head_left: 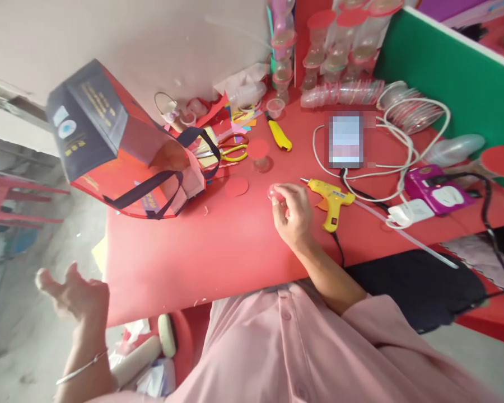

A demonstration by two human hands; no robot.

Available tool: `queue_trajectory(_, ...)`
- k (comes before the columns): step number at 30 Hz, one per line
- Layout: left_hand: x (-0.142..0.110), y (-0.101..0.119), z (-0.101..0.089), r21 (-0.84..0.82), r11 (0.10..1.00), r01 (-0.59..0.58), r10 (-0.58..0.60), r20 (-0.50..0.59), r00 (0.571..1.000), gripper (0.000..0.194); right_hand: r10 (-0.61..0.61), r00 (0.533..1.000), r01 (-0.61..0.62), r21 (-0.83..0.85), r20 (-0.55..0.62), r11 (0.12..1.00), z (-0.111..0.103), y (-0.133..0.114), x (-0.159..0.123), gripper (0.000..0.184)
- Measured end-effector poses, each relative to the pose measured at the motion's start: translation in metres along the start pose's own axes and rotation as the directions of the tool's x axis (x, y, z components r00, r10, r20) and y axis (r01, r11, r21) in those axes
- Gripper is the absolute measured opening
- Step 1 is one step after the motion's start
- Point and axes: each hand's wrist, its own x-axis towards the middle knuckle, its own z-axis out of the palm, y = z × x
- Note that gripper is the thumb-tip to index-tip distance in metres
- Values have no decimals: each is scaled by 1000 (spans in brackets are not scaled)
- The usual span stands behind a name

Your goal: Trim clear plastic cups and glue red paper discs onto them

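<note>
1. Small round piece (271, 192): glossy, plastic-looking.
2. Glue gun (330, 197): smooth plastic, metal nozzle (304, 180).
3. Stacked cups (344, 94): clear, glossy plastic.
4. Disc (237, 187): matt paper.
5. Tabletop (172, 254): smooth, faintly glossy.
6. Shirt (252, 347): matt cloth.

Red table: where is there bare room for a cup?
Mainly the stretch of table between bag, right hand and near edge; a smaller patch sits between the yellow cutter and blurred screen. The back, with stacked cups, and the right, around the glue gun and purple power block, are crowded.

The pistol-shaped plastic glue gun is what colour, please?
The glue gun is mainly yellow, shown in the head view.
</note>
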Motion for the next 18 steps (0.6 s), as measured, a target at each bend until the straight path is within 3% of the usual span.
queue_trajectory(1,0,-3,-1,114,985,130,-108,-177,978,15,-21,1000,21,-6,6,1000,1,0,-1,28)
queue_trajectory(3,0,13,7,243,953,179,-107,-282,953,27,-73,997,74,-24,31,997,3,1,-3,26)
queue_trajectory(5,-2,55,26,167,982,-89,123,-206,971,37,-124,991,127,-63,60,990,5,2,-5,23)
queue_trajectory(7,-6,110,54,-12,952,-304,303,-67,951,32,-159,984,167,-103,83,981,5,3,-7,21)
queue_trajectory(9,-6,161,84,-71,914,-400,403,36,914,42,-182,978,193,-122,100,974,4,3,-8,20)
queue_trajectory(11,-3,195,110,-29,911,-411,412,82,908,45,-200,974,212,-128,103,969,5,4,-9,20)
queue_trajectory(14,8,213,135,8,899,-439,433,148,889,28,-197,974,211,-136,108,968,10,5,-10,20)
queue_trajectory(18,10,220,135,-96,874,-477,487,177,855,19,-192,977,202,-117,90,972,2,-4,-3,20)
